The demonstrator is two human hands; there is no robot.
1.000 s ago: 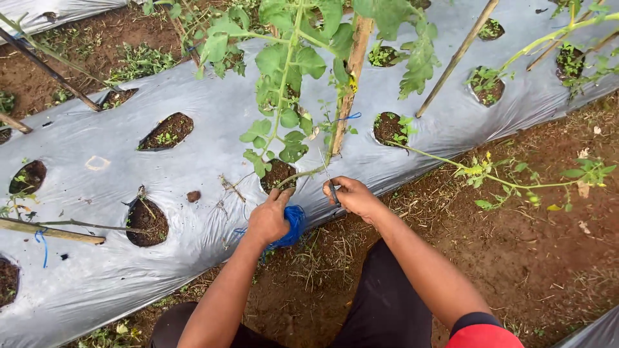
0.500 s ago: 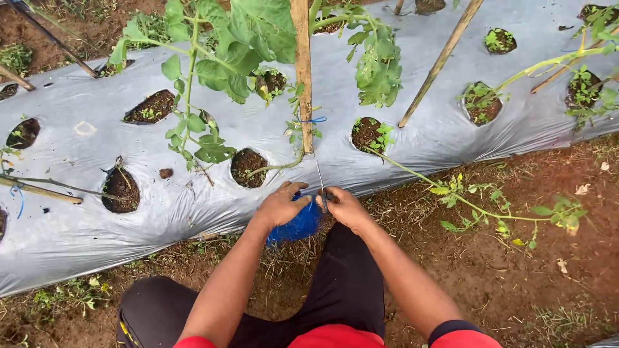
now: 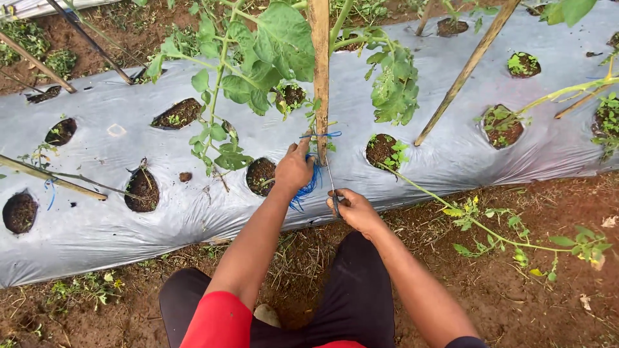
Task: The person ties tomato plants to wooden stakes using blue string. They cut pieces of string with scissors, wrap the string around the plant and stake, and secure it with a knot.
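left hand (image 3: pixel 294 169) closed on a bundle of blue twine (image 3: pixel 305 185) at the foot of the wooden stake (image 3: pixel 318 77) | right hand (image 3: pixel 353 209) just below the stake, gripping a thin blade (image 3: pixel 331 183) | twine looks light, limp, easily tangled; best pinched near the stake's knot

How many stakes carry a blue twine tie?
2: the upright wooden stake, tied beside the left hand holding a blue twine bundle, and the low slanted stake at far left. The right hand grips a thin blade. Foliage may hide others.
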